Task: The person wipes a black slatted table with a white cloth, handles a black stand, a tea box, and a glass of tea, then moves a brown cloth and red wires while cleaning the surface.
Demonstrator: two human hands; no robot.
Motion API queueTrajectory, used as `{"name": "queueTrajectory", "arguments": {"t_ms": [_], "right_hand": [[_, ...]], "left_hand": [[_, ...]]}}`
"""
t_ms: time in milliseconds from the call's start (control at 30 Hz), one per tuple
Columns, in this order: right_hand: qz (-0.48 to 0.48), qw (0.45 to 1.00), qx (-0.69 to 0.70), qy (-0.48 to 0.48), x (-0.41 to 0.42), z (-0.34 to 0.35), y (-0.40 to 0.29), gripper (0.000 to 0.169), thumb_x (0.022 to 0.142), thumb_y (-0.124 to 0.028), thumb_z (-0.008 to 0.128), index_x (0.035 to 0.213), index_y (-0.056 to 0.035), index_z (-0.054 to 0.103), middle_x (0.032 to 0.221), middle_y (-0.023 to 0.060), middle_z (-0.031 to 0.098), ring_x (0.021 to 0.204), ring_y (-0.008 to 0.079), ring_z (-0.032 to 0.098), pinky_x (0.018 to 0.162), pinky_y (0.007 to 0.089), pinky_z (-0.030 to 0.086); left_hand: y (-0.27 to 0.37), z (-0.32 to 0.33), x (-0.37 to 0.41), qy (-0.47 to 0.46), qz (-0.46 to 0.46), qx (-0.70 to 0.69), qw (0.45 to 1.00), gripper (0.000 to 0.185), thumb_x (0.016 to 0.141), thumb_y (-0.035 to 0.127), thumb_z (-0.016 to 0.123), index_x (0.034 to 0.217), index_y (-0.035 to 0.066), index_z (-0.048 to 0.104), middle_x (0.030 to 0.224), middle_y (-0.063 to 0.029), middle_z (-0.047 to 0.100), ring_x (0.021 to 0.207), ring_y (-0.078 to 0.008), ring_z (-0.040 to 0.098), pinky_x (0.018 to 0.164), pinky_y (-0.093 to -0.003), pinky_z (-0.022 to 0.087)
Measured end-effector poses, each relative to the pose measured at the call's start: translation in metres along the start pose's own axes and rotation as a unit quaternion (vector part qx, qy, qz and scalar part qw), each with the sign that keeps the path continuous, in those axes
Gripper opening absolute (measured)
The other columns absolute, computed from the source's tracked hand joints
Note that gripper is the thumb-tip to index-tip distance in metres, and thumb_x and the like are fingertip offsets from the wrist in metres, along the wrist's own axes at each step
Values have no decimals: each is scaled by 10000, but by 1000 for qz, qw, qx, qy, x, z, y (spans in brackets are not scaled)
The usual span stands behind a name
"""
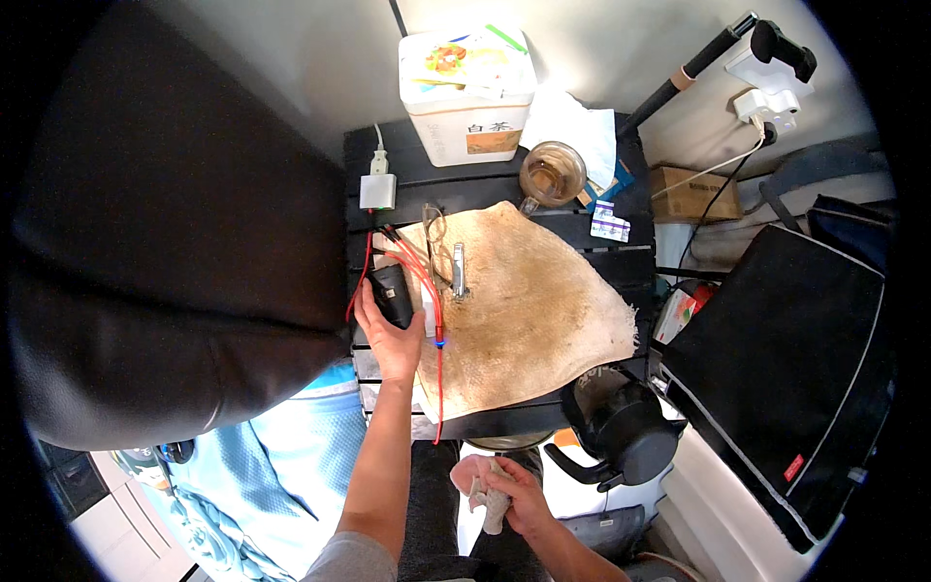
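Note:
My left hand [393,343] is at the left side of the slatted black table [502,424], its thumb and fingers around the near part of a small black object [393,295] with a pale label. I cannot tell what the object is. Red charging cables [424,273] run just right of it and down past the table's front edge. In front of my lap, my right hand [520,495] grips a crumpled greyish cloth [497,508]. A round pink item [469,474] shows beside the cloth, partly covered by it. A stained beige towel [534,320] is spread over the table.
On the towel lie eyeglasses [434,229] and a nail clipper [458,269]. Behind stand a white charger [377,192], a tea tin [469,109] and a glass mug [553,174]. A black-lidded kettle [629,436] is at the front right corner. A black leather seat [182,240] borders the left.

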State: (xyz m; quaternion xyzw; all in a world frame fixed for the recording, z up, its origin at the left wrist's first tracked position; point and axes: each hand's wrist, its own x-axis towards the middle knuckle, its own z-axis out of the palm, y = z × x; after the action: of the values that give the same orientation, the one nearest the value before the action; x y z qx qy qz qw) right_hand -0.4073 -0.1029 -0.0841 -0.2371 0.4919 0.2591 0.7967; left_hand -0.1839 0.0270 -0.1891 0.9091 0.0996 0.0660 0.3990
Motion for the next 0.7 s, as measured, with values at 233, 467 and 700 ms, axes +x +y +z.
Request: {"name": "queueTrajectory", "arguments": {"t_ms": [233,467,700], "right_hand": [[1,1000,5,-4,0,0,-5,409,828,-187,633,1135,44,491,970,105,590,825,174,598,719,290,494],[17,1000,7,-3,-1,-11,1,396,826,-186,637,1123,40,504,970,100,594,816,167,600,714,289,494],[28,999,-3,25,-9,-18,9,409,820,-175,639,1134,43,493,963,108,599,820,176,606,723,300,498]], "left_hand": [[-12,-6,-4,5,-11,-72,997,750,642,14,677,1314,3,344,1222,-192,447,1132,-324,456,987,-372,346],[22,-7,-65,-124,69,-116,983,688,659,6,658,1289,19,382,1264,-168,439,1171,-292,436,998,-360,331],[33,15,-98,-353,146,-81,921,649,661,9,636,1273,51,423,1305,-174,389,1178,-355,403,1000,-387,334]]}}
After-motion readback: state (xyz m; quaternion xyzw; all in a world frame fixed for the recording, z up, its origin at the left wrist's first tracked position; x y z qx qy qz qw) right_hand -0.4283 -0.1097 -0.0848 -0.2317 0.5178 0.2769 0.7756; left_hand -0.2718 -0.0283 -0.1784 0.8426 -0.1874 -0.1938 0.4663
